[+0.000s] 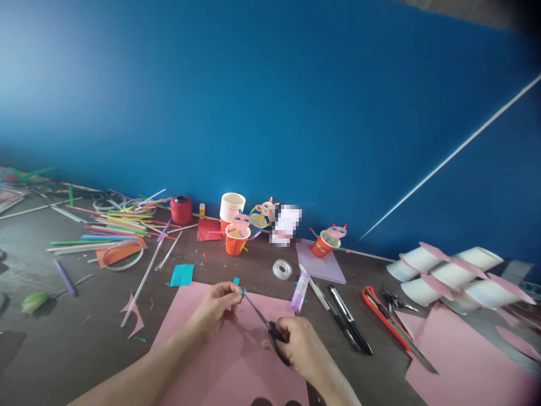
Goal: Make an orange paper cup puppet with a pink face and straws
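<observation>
Just below frame centre, a tiny teal paper scrap (242, 291) is pinched in the closed fingertips of the left hand (216, 307), while scissors (264, 322), gripped by the right hand (298, 345), are angled up-left, tips meeting it.

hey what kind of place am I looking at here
Most likely a craft table in a classroom or home workshop, set against a blue wall. Signs: the right hand works scissors over pink paper, and coloured straws and decorated paper cups lie about.
</observation>
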Demonstrator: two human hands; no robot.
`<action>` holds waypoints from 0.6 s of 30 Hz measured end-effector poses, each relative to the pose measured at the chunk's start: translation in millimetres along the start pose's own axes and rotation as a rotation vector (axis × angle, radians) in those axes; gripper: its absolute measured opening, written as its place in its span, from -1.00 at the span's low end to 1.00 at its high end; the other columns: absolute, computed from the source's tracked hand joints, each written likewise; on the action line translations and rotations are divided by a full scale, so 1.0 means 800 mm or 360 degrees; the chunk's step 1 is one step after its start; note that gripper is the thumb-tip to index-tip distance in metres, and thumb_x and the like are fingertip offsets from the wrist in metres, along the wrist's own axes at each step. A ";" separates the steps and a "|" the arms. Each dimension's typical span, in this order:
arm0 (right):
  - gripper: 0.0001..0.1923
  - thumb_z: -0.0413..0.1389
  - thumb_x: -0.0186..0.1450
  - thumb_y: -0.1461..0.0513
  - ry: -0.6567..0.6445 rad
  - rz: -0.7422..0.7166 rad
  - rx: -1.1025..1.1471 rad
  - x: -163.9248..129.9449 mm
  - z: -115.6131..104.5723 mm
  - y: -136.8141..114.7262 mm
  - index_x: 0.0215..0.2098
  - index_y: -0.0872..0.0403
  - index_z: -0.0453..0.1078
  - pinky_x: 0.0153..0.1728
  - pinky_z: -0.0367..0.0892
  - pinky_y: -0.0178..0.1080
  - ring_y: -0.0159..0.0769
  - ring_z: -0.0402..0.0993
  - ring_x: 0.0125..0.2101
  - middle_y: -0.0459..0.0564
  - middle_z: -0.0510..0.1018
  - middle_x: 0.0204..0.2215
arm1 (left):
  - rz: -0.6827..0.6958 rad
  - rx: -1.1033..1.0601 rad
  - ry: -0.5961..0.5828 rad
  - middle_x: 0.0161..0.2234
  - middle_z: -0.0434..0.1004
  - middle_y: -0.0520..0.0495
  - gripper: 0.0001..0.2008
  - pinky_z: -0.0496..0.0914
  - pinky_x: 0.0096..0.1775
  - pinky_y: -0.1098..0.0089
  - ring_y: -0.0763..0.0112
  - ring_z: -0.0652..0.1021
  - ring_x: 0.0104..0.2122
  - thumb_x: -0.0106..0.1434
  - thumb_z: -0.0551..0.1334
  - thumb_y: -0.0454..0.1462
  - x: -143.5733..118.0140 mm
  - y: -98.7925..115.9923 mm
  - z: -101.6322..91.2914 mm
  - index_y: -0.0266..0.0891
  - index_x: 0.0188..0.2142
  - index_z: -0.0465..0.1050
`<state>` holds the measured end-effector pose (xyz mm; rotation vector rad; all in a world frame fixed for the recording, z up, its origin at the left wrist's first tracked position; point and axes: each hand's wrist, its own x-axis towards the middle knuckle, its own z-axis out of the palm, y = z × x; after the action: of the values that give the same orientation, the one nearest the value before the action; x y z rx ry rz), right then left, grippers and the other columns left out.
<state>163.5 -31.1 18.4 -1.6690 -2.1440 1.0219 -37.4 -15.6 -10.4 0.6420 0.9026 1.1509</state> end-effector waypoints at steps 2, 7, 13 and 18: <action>-0.58 0.14 0.04 0.04 -0.0002 -0.0005 0.0010 0.000 0.001 0.001 -0.71 0.10 0.05 -0.65 -0.12 -0.40 -0.50 -0.08 -0.63 -0.21 0.02 -0.69 | -0.0002 0.0005 0.0011 -0.65 0.23 0.14 -0.87 0.17 -0.65 0.61 0.63 0.24 -0.66 -0.05 0.30 -0.29 -0.001 0.002 0.001 -0.27 -0.56 0.36; -0.58 0.14 0.04 0.03 0.0036 -0.0002 0.0095 0.003 0.004 0.006 -0.70 0.10 0.07 -0.65 -0.10 -0.41 -0.50 -0.06 -0.64 -0.21 0.04 -0.70 | -0.0017 0.0020 0.0015 -0.64 0.26 0.13 -0.87 0.17 -0.63 0.60 0.64 0.26 -0.66 -0.04 0.30 -0.28 -0.002 0.003 0.001 -0.27 -0.55 0.36; -0.62 0.12 0.10 0.05 0.0039 -0.0049 0.0260 0.007 0.010 0.010 -0.67 0.11 0.12 -0.66 -0.06 -0.43 -0.50 0.02 -0.64 -0.20 0.11 -0.70 | -0.0033 -0.0061 -0.0017 -0.56 0.39 0.07 -0.90 0.18 -0.61 0.59 0.63 0.33 -0.63 -0.01 0.27 -0.31 -0.001 0.002 -0.003 -0.26 -0.51 0.34; -0.62 0.12 0.10 0.04 -0.0040 -0.0050 0.0355 0.007 0.016 0.013 -0.64 0.11 0.16 -0.67 -0.03 -0.43 -0.50 0.09 -0.67 -0.19 0.21 -0.72 | -0.0040 -0.0121 0.0012 -0.52 0.45 0.03 -0.90 0.19 -0.60 0.60 0.61 0.39 -0.60 0.00 0.28 -0.32 0.002 0.001 -0.007 -0.26 -0.49 0.36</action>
<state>161.9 -29.7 0.9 -1.5220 -1.9807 1.2284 -42.5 -13.8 -13.0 0.5630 0.8670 1.1603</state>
